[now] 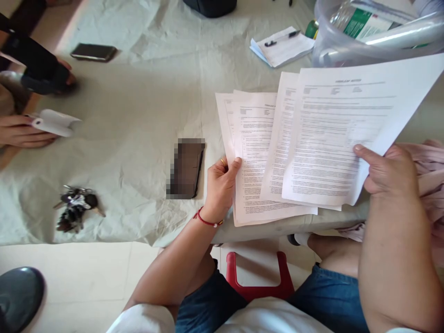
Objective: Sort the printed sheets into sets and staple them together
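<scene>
My left hand (222,185) pinches the left edge of several printed sheets (253,162), its thumb on top. At the right, my right hand (388,171) grips another printed sheet (333,134) by its right edge, the thumb lying on the page. This sheet overlaps more sheets beneath it, and all of them fan out above the near side of the covered table (138,115). How many pages each hand holds is hidden. Just left of my left hand lies a dark phone (185,171), its screen blurred out.
Keys (78,206) lie at the near left, and another phone (93,52) farther back. Another person's hand (24,131) holds a folded white paper (57,122). A pen (282,38) rests on a small paper stack (286,51) beside a clear plastic tub (333,51). A red stool (260,291) stands below.
</scene>
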Action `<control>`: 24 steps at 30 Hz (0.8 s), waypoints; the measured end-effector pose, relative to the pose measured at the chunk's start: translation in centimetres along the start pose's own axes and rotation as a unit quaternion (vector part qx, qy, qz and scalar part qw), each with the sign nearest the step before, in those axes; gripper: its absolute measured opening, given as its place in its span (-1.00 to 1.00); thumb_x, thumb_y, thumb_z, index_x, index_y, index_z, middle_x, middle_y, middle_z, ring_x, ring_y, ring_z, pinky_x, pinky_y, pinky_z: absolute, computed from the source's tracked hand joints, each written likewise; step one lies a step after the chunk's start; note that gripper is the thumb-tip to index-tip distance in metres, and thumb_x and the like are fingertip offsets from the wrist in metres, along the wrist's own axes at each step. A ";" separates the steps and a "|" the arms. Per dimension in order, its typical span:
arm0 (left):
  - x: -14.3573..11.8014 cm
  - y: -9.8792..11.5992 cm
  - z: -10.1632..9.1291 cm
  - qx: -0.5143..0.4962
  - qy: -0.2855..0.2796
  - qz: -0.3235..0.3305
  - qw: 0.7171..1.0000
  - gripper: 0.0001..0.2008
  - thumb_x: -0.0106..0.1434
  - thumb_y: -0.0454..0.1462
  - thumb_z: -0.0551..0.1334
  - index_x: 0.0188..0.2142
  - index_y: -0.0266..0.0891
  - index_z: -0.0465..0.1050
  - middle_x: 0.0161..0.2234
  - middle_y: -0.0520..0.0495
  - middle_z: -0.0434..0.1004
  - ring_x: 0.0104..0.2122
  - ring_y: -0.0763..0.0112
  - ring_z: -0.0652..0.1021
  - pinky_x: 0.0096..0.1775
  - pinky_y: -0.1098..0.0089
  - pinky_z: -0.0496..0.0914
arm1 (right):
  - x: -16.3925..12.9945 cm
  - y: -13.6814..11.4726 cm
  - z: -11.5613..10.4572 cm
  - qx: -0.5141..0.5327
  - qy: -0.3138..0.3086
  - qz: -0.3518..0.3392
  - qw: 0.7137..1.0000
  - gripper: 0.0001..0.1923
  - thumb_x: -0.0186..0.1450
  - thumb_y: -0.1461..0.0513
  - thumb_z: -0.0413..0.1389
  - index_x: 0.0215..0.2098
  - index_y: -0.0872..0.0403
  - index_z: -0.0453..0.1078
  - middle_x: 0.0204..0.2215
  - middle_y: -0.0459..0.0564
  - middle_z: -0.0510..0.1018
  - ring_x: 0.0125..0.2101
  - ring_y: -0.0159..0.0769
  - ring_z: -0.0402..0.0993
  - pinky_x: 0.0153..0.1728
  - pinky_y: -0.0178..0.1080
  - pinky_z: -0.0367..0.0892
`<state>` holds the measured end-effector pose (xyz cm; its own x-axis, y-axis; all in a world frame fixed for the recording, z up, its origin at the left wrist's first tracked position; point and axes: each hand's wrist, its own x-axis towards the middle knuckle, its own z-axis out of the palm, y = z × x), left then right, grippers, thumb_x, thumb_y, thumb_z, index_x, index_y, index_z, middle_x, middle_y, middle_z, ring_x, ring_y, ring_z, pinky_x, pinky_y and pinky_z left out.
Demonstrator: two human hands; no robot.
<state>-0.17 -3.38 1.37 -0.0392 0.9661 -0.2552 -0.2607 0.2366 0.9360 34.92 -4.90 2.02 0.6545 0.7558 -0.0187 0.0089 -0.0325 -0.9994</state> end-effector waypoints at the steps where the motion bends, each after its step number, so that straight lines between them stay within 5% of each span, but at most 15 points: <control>1: 0.0 0.0 0.0 0.003 0.002 0.001 1.000 -0.58 0.25 0.07 0.62 -0.36 -0.16 0.59 -0.36 -0.04 0.70 -0.39 0.34 0.63 -0.33 0.32 0.54 | -0.1 -0.1 0.1 -0.001 0.001 -0.004 1.000 -0.58 -0.13 0.27 0.57 -0.26 0.00 0.75 -0.13 0.02 0.85 0.05 0.08 0.76 0.25 0.18 0.62; 12: 0.1 0.1 -0.4 0.007 0.027 0.009 1.000 -0.65 0.19 -0.01 0.68 -0.28 -0.16 0.68 -0.26 -0.06 0.79 -0.34 0.30 0.69 -0.29 0.29 0.62 | 0.3 0.0 0.5 0.004 0.049 -0.023 0.999 -0.65 -0.15 0.23 0.55 -0.38 0.01 0.66 -0.24 0.07 0.80 0.05 0.17 0.74 0.25 0.28 0.59; 24: 0.1 0.4 -0.1 -0.007 0.010 0.009 1.000 -0.64 0.16 -0.08 0.70 -0.16 -0.16 0.73 -0.09 -0.14 0.85 -0.17 0.16 0.78 -0.11 0.20 0.70 | 0.0 0.0 0.7 0.007 0.023 -0.024 0.999 -0.55 -0.18 0.20 0.64 -0.31 0.03 0.72 -0.20 0.07 0.83 0.07 0.17 0.77 0.30 0.25 0.58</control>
<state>-0.36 -3.24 1.71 -0.0625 0.9681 -0.2425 -0.2730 0.2171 0.9372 34.37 -4.41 2.03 0.6881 0.7250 0.0293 0.0299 0.0120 -0.9995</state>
